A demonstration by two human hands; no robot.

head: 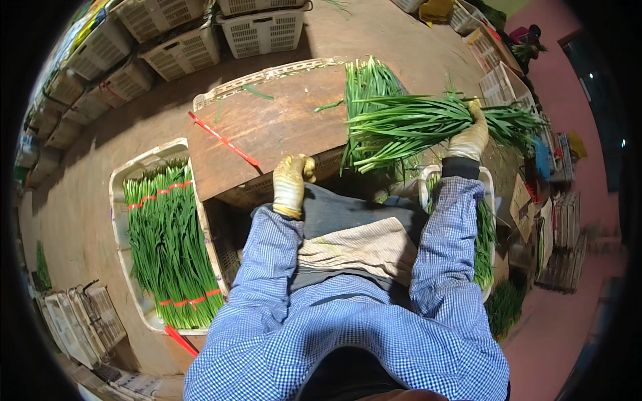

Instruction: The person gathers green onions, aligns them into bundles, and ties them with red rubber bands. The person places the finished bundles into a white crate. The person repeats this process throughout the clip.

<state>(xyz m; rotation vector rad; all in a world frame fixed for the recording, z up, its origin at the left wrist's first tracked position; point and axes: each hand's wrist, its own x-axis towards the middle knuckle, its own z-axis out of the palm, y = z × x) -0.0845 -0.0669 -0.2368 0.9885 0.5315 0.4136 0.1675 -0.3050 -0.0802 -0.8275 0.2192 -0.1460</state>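
My right hand [471, 131], in a yellowish work glove, grips a loose bunch of long green leafy stalks [416, 123], perhaps garlic chives, held roughly level. Beneath it, more loose stalks [370, 82] lie at the right end of a wooden board [281, 110]. My left hand [292, 183], gloved too, is by the board's near edge with curled fingers; whether something thin is between them cannot be told. A red printed tie strip [224, 142] lies slantwise on the board's left part, over its near edge. A cloth [356, 245] lies on my lap.
At left, a white plastic crate [118, 220] holds green bundles tied with red strips [175, 240]. Another crate with greens [489, 250] stands right of me. Stacked crates [263, 32] line the far left. Red strips [180, 341] lie near the left crate. A person [526, 45] is at the far right.
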